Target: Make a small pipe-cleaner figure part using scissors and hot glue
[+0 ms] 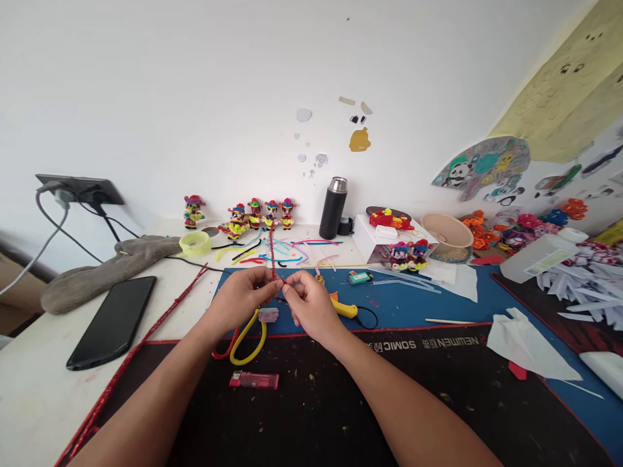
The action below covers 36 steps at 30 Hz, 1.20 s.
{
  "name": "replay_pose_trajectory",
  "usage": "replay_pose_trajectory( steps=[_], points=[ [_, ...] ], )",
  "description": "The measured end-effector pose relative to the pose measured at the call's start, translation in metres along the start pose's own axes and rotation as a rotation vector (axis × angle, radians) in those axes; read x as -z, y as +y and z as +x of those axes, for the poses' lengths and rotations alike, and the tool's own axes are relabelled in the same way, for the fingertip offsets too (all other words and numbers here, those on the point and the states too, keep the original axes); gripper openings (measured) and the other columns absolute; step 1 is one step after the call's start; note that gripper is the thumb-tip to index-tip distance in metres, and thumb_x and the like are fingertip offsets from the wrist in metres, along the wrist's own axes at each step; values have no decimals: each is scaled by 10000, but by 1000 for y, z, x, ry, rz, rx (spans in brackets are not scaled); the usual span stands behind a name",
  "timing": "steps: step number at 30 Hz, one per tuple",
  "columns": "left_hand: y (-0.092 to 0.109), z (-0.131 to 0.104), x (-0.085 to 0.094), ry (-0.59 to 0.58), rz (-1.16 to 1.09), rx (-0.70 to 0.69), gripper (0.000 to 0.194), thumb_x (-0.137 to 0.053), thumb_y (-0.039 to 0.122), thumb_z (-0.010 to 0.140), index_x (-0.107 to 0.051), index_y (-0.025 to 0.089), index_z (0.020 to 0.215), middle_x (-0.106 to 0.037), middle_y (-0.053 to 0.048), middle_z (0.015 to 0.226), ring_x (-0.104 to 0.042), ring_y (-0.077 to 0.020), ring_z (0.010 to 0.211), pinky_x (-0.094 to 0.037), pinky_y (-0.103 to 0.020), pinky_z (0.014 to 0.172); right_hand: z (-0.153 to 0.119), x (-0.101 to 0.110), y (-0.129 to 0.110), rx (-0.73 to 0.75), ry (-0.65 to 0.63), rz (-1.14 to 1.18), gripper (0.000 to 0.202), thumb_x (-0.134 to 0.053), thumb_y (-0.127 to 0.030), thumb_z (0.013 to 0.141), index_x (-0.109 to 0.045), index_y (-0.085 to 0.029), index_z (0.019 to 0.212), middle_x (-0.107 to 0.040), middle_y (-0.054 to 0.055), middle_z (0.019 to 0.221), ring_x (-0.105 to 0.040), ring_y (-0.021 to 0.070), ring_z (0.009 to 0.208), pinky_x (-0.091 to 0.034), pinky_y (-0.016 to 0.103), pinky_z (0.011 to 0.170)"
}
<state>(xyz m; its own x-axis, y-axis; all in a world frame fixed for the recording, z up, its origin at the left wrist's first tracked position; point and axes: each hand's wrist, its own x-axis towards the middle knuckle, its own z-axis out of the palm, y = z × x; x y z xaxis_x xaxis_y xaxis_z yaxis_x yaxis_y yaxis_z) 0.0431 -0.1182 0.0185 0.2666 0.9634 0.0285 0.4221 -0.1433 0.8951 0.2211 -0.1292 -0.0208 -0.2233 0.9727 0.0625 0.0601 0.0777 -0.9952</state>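
Observation:
My left hand (pixel 246 295) pinches a thin red fuzzy stem (pixel 273 256) that stands upright above the fingers. Close against it, my right hand (pixel 309 301) has thumb and index finger pressed together at the lower end of the same stem. Below the hands lie a yellow looped stem (pixel 263 340), a red one (pixel 221 353) beside it, and a small greyish-purple block (pixel 268 315). A red lighter (pixel 254 380) rests on the black mat (pixel 292 428). Just right of my right hand is a yellow-handled tool (pixel 345 309) with a black cord.
Small colourful figures (pixel 237 222) and a black flask (pixel 333 207) stand by the wall. At left are a phone (pixel 111 321), driftwood (pixel 111 272), a tape roll (pixel 195 243) and long red stems (pixel 160 318). A white box (pixel 365 243), bowl (pixel 445 230) and bottle (pixel 540 256) stand right.

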Motion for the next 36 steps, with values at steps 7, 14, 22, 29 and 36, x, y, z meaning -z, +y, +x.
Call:
replay_pose_trajectory(
  steps=[7,14,22,29,36],
  points=[
    [-3,-1,-8,56,20,10,372,-681,538,845,-567,214,702,-524,46,623,-430,-153,607,-323,-268,561,0,1,0,20,44,-150,77,-561,-295,962,-510,-249,927,-513,-104,548,-477,107,353,-314,220,372],
    [-3,1,-9,30,-42,13,424,-675,600,860,-587,212,713,-532,40,629,-434,-154,602,-320,-267,557,0,1,1,37,66,-162,82,-549,-308,965,-505,-249,929,-528,-101,546,-457,103,355,-283,222,390],
    [0,1,0,-45,-61,-4,388,-688,578,863,-634,208,760,-593,20,687,-519,-176,653,-398,-274,602,0,1,-3,-13,62,9,163,-600,-380,935,-499,-253,922,-475,-122,493,-422,106,327,-299,218,354],
    [0,-1,-3,-27,-49,-19,356,-661,548,875,-599,218,757,-570,34,662,-508,-172,627,-382,-272,582,-1,1,-4,23,70,-59,138,-587,-362,939,-515,-246,917,-484,-110,506,-450,107,355,-317,220,393],
    [-2,0,-1,-20,24,-35,334,-601,517,904,-548,221,757,-536,42,655,-459,-167,634,-350,-277,584,2,2,1,4,27,-38,156,-603,-392,959,-550,-246,974,-490,-110,537,-461,106,363,-331,218,380]
  ],
)
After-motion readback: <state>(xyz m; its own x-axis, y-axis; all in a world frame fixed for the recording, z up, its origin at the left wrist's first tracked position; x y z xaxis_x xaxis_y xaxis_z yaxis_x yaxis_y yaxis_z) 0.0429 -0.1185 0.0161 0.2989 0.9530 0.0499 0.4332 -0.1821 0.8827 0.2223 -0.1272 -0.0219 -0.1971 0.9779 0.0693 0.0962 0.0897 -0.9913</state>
